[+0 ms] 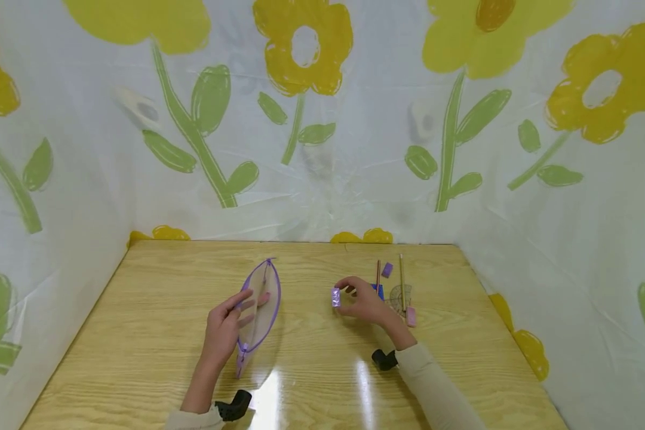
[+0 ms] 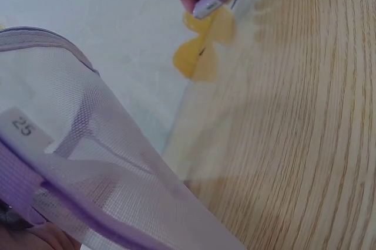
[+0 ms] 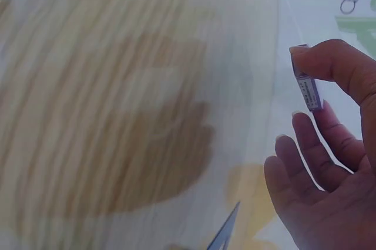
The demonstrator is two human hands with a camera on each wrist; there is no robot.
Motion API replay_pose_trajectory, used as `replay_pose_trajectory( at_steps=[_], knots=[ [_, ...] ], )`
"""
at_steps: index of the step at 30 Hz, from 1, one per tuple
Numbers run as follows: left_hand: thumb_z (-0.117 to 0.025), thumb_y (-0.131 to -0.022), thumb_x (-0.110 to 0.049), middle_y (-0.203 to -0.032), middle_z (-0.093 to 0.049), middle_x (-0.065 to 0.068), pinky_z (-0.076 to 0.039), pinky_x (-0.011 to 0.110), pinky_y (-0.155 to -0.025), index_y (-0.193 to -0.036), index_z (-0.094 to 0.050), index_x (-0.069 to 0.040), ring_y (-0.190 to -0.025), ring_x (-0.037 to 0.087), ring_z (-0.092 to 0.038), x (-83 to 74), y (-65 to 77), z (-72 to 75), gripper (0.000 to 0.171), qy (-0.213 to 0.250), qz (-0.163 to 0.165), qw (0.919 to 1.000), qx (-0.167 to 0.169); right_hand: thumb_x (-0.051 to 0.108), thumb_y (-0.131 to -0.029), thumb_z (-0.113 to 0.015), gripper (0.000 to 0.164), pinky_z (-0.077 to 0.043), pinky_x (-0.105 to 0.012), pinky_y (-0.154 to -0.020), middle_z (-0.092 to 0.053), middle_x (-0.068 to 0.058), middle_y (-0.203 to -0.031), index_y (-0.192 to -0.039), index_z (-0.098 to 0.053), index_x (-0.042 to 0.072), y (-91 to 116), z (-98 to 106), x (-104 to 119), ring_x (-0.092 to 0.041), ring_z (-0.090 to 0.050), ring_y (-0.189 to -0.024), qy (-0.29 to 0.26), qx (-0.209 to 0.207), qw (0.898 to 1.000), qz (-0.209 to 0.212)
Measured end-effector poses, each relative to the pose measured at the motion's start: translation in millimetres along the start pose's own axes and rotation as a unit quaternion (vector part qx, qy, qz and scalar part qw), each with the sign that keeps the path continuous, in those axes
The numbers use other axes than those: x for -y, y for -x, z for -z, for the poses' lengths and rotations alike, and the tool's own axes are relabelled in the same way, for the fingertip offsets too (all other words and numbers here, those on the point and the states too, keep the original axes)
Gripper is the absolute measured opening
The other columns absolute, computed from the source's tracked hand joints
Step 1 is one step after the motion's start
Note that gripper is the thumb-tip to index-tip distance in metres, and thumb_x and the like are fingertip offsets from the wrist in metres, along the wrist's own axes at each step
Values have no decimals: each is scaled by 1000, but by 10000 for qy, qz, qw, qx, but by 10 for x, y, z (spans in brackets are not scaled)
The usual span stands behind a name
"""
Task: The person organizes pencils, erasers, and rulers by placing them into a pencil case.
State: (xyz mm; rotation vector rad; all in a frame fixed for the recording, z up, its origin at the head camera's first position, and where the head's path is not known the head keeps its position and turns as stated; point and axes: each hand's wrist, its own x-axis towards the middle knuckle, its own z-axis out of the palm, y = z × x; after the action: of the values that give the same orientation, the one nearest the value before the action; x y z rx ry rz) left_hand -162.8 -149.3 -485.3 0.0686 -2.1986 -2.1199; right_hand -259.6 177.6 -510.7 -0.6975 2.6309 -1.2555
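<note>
My left hand (image 1: 223, 328) holds a white mesh zipper pouch (image 1: 271, 307) with purple trim above the table. The pouch's mouth is spread apart, and some of the fingers show through the mesh. In the left wrist view the pouch (image 2: 111, 138) bears a tag reading 25. To its right, my right hand (image 1: 365, 303) pinches a small purple-wrapped eraser (image 1: 335, 297) between thumb and fingertip, apart from the pouch. The right wrist view shows printing on the side of the eraser (image 3: 308, 91), with the other fingers loosely bent below it.
Right of the right hand lie a pencil (image 1: 402, 275), a dark red pencil (image 1: 378, 275), a purple eraser (image 1: 387, 270), a pink eraser (image 1: 411, 316), a clear protractor (image 1: 396, 295) and a blue item (image 1: 380, 290), partly hidden. Flowered sheeting (image 1: 328, 197) encloses the wooden table (image 1: 166, 310).
</note>
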Motion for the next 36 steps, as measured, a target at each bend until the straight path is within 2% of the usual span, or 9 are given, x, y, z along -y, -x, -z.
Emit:
replay_pose_trajectory(
  at_steps=[10,14,18,25,27,31,33,36],
  knots=[
    [-27,-104,4,-149,-50,23,-58,37,-101,-143,-52,8,-130,36,-56,-14,4,0,46,52,-26,10000,30,9,-86,-80,45,-54,-55,-95,-61,-12,-125,-127,-61,6,-55,-67,265,-37,-57,-113,138,147,9991,386],
    [-27,-104,3,-148,-52,23,-59,36,-99,-142,-53,7,-128,35,-57,-19,-8,-1,46,67,-20,10000,-9,10,-87,-80,45,-54,-53,-97,-61,-10,-126,-127,-61,9,-127,-113,324,-36,-57,-114,197,202,9985,462],
    [-27,-104,4,-148,-51,24,-59,36,-99,-142,-53,8,-129,39,-56,-4,4,9,46,24,8,10000,2,12,-87,-80,45,-52,-56,-99,-61,-10,-128,-128,-61,9,-196,-169,406,-38,-56,-116,34,281,9979,590],
    [-27,-105,3,-149,-50,22,-59,38,-100,-141,-53,8,-130,42,-55,10,-2,16,45,-15,-44,10000,78,11,-86,-81,45,-52,-59,-98,-62,-10,-127,-127,-62,8,-368,-213,651,-41,-56,-116,-35,244,9956,907],
    [-27,-105,3,-149,-50,24,-59,39,-100,-141,-53,9,-130,42,-54,9,1,16,44,-11,-97,9999,116,12,-86,-81,45,-53,-56,-98,-63,-9,-127,-127,-62,9,-422,-218,740,-37,-57,-115,2,248,9950,963],
    [-27,-105,4,-148,-50,26,-59,39,-99,-141,-52,10,-130,43,-55,10,13,15,44,-20,-70,9999,109,15,-87,-80,46,-54,-44,-99,-63,-6,-128,-128,-62,9,-533,-231,903,-25,-57,-114,204,366,9939,1020],
    [-27,-105,4,-147,-51,26,-60,38,-98,-141,-53,10,-129,43,-55,10,12,14,45,-23,-47,10000,64,15,-87,-80,46,-53,-39,-97,-63,-6,-129,-129,-61,9,-597,-240,970,-24,-57,-114,342,423,9922,1119],
    [-28,-104,5,-146,-53,25,-61,37,-97,-140,-54,9,-128,43,-56,6,-10,8,45,6,-50,10000,17,13,-86,-80,46,-54,-38,-96,-63,-7,-129,-127,-62,7,-692,-250,1054,-25,-58,-114,502,429,9891,1317]
  ],
)
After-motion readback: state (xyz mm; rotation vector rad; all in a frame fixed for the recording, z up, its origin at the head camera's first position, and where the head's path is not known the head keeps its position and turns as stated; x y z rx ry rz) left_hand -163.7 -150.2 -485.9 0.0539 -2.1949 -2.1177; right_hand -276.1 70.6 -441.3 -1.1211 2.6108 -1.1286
